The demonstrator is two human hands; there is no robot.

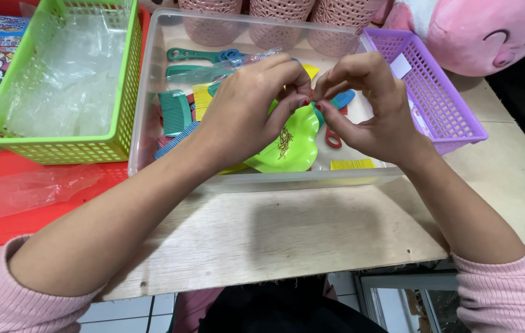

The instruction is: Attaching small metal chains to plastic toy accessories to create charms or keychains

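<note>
My left hand (253, 108) and my right hand (370, 105) meet fingertip to fingertip above a clear plastic bin (262, 180). Their fingers are pinched together around something too small to make out. Directly below them a lime green dish (293, 145) holds a little pile of thin gold pins (284, 142). Teal, blue and yellow combs (176, 111) lie in the bin around the dish, along with a small red-handled scissors (333, 138).
A green basket (59, 148) with clear plastic bags stands at the left on a red surface. A purple basket (441, 108) sits right of the bin. Pink woven cups (275, 15) line the back, beside a pink plush toy (484, 31). A loose clear bag (28, 191) lies front left.
</note>
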